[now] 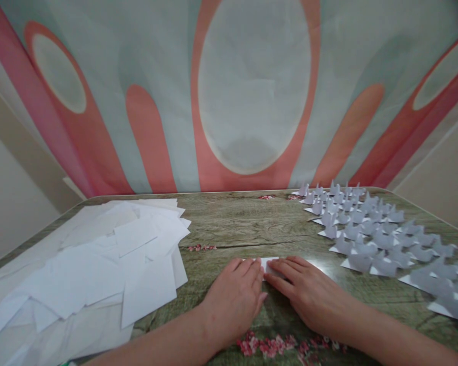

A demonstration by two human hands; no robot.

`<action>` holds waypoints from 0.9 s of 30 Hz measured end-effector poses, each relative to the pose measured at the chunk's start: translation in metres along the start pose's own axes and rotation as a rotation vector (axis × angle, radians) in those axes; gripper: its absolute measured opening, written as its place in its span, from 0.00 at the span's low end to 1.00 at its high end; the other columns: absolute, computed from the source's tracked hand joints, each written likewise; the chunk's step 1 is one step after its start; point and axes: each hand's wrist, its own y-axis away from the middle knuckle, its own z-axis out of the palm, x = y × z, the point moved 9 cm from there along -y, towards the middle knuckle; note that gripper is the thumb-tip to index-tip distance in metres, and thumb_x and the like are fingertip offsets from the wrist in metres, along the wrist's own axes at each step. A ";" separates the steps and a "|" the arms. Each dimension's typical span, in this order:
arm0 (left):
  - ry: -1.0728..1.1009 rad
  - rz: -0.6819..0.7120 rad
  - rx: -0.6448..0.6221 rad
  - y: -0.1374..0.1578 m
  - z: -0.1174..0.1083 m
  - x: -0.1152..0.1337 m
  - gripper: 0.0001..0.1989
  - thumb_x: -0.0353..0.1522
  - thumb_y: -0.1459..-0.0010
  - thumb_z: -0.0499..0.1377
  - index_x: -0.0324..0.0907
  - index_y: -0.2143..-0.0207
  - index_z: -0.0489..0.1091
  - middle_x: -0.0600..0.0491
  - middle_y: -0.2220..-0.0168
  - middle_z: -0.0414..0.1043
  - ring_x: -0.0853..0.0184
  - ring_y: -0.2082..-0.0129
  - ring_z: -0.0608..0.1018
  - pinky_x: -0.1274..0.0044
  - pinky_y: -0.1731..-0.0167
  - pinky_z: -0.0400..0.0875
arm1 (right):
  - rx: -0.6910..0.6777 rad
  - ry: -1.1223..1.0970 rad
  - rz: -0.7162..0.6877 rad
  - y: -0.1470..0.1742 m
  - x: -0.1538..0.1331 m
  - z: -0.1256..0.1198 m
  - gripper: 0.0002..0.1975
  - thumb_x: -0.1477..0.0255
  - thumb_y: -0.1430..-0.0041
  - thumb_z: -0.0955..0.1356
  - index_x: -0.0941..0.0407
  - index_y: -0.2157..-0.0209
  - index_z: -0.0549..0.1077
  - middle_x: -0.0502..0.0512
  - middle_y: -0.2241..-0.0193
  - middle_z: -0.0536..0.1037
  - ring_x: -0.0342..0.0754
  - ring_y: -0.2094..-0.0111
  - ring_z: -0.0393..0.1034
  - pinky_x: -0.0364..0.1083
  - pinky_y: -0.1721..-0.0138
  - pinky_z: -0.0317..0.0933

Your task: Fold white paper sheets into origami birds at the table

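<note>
A small piece of white folded paper point(269, 265) lies on the table in front of me, mostly covered by my hands. My left hand point(238, 290) rests palm down with its fingers laid flat over the paper's left part. My right hand point(303, 284) presses on the right part, fingers stretched out and slightly apart. Between the two hands only a narrow strip of paper shows. The exact shape of its folds is hidden under the fingers.
A wide, loose pile of white paper sheets point(145, 254) covers the table's left side. Several folded white paper birds point(383, 239) stand in rows on the right. The wood-patterned table point(229, 216) ends at a coral and grey-green patterned backdrop point(252, 183).
</note>
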 end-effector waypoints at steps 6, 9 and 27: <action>-0.039 0.034 -0.052 0.001 0.001 0.003 0.21 0.35 0.37 0.44 0.33 0.47 0.62 0.44 0.45 0.63 0.59 0.47 0.65 0.68 0.49 0.56 | -0.098 0.010 -0.031 0.003 -0.003 0.000 0.22 0.79 0.49 0.65 0.59 0.49 0.66 0.64 0.52 0.70 0.55 0.52 0.64 0.53 0.52 0.59; -0.048 0.031 -0.069 0.000 0.002 0.002 0.20 0.35 0.37 0.44 0.33 0.47 0.62 0.44 0.45 0.62 0.60 0.46 0.65 0.69 0.48 0.55 | -0.081 0.054 -0.052 0.005 -0.005 0.002 0.22 0.77 0.47 0.64 0.60 0.48 0.66 0.65 0.51 0.69 0.56 0.51 0.63 0.54 0.51 0.58; -0.033 0.028 -0.082 0.001 0.006 0.001 0.22 0.37 0.37 0.45 0.32 0.46 0.60 0.42 0.44 0.60 0.59 0.46 0.65 0.68 0.48 0.56 | -0.034 0.272 0.059 0.008 0.005 -0.007 0.08 0.81 0.52 0.67 0.60 0.68 0.76 0.62 0.65 0.75 0.55 0.65 0.69 0.51 0.67 0.62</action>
